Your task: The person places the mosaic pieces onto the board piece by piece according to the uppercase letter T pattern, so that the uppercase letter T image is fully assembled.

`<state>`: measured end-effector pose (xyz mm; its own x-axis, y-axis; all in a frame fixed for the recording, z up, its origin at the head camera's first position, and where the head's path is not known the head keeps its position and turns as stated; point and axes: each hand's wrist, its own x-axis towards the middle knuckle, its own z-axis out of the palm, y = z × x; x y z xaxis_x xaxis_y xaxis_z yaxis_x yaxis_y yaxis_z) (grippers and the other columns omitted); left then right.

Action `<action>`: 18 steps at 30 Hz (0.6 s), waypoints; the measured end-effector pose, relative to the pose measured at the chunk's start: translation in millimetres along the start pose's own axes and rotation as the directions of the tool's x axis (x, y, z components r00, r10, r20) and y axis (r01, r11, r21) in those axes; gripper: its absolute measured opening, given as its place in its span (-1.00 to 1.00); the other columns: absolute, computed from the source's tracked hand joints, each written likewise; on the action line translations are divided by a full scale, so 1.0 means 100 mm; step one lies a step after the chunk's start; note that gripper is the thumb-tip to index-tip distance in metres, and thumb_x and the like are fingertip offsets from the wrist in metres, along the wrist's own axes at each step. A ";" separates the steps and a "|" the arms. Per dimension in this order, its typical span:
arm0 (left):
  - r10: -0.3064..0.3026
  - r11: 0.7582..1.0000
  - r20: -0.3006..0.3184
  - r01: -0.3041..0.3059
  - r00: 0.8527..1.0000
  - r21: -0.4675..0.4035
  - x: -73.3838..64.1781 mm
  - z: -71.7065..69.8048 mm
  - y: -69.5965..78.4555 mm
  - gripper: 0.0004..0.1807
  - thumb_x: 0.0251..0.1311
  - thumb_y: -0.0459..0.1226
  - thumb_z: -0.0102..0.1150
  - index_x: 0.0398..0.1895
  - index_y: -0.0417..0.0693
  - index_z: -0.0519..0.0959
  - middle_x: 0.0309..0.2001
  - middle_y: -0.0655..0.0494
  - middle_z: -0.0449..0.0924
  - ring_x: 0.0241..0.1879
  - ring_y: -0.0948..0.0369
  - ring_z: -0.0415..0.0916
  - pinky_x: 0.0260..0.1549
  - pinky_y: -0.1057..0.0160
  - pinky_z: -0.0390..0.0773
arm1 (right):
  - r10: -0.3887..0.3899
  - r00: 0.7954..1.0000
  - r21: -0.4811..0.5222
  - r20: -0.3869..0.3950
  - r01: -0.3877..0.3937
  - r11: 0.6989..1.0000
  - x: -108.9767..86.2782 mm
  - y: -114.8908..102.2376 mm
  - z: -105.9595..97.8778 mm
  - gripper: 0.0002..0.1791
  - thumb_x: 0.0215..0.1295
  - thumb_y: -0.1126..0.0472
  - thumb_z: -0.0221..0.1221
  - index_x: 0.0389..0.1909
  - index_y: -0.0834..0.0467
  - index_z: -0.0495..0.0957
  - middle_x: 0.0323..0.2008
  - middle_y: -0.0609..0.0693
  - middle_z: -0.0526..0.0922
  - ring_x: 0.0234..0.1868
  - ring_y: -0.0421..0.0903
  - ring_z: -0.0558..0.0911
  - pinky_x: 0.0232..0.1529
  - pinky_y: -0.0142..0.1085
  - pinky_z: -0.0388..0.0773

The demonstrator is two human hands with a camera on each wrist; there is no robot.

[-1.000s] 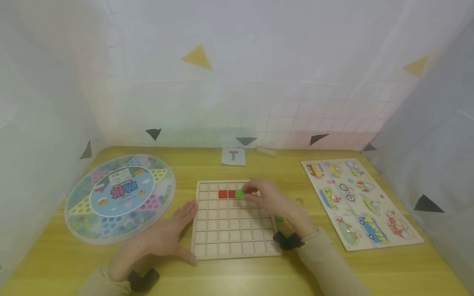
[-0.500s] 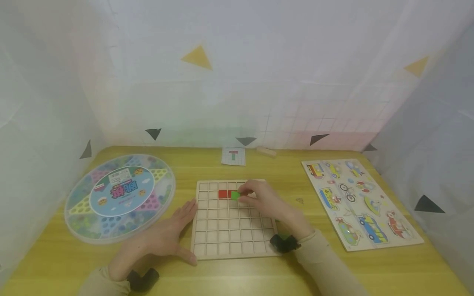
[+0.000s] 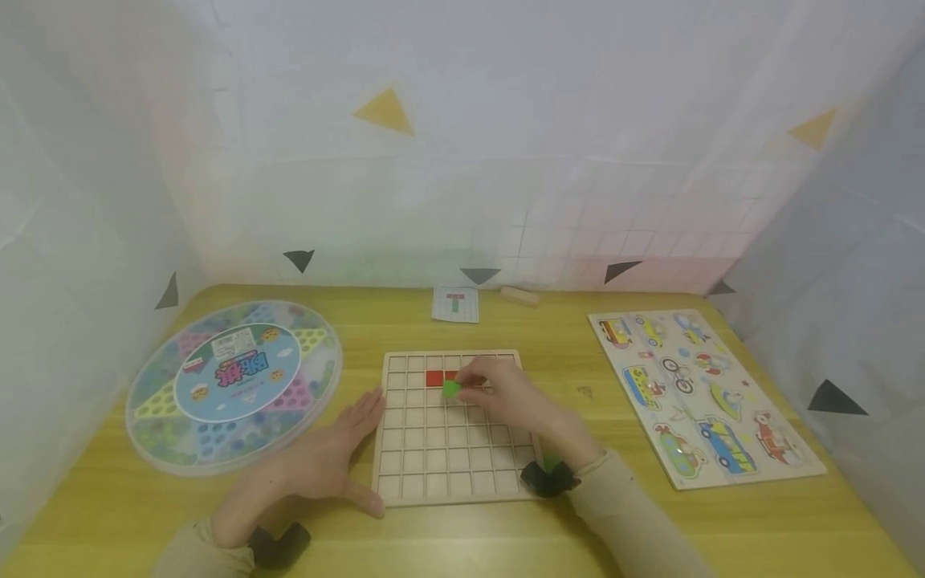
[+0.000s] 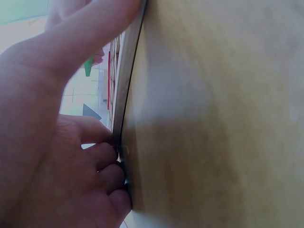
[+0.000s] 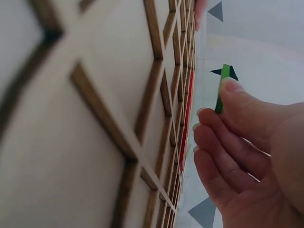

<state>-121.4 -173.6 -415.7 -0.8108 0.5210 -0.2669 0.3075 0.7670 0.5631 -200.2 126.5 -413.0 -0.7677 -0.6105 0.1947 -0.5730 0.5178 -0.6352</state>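
A wooden grid board (image 3: 426, 461) lies on the table, divided into square cells. Red square tiles (image 3: 434, 378) sit in its second row from the far side; the right hand partly hides them. My right hand (image 3: 506, 393) pinches a green square tile (image 3: 451, 389) between thumb and finger. In the right wrist view the green tile (image 5: 221, 90) stands off the board, apart from its surface. My left hand (image 3: 325, 453) rests at the board's left edge with fingers spread, its thumb by the near corner. More green (image 3: 552, 462) shows beside the board, mostly behind the right wrist.
A small card (image 3: 455, 306) with a red-and-green T drawing lies behind the board, beside a small wooden block (image 3: 519, 296). On the left is a round Chinese checkers box (image 3: 234, 385). A wooden picture puzzle (image 3: 704, 401) lies on the right. White sheeting surrounds the table.
My right hand has shifted left and slightly nearer with the green tile, from beside the red tiles to in front of them. The left hand stays in place.
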 end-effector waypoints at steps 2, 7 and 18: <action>0.003 1.000 0.000 -0.003 1.000 -0.003 0.00 0.00 0.00 0.56 -0.33 0.36 0.47 0.62 -0.06 -0.26 0.62 -0.07 -0.44 0.57 -0.18 -0.36 0.50 -0.20 -0.13 | 0.007 1.000 -0.002 0.006 -0.007 1.000 0.00 0.01 0.01 -0.80 0.29 0.23 0.32 -0.10 0.19 0.67 -0.18 -0.05 0.73 -0.13 -0.16 0.67 0.00 -0.29 0.66; 0.004 1.000 0.001 -0.004 1.000 -0.006 0.00 -0.01 0.01 0.56 -0.33 0.35 0.48 0.62 -0.07 -0.26 0.62 -0.08 -0.44 0.57 -0.19 -0.36 0.50 -0.20 -0.13 | 0.015 1.000 -0.018 0.026 -0.014 1.000 -0.01 0.06 0.02 -0.82 0.30 0.21 0.32 -0.12 0.17 0.68 -0.19 -0.07 0.70 -0.15 -0.18 0.63 -0.02 -0.31 0.65; -0.010 1.000 0.000 0.010 1.000 -0.001 0.00 -0.02 0.02 0.56 -0.34 0.36 0.48 0.62 -0.08 -0.24 0.62 -0.08 -0.43 0.57 -0.20 -0.34 0.50 -0.21 -0.12 | -0.008 1.000 -0.076 0.018 0.009 0.997 -0.01 0.08 0.05 -0.82 0.27 0.20 0.35 -0.14 0.18 0.69 -0.17 -0.03 0.65 -0.12 -0.11 0.60 -0.06 -0.23 0.63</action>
<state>-121.7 -172.8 -413.4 -0.8139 0.5131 -0.2726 0.2985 0.7717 0.5615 -202.3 128.6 -421.6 -0.7577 -0.6255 0.1863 -0.6003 0.5559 -0.5750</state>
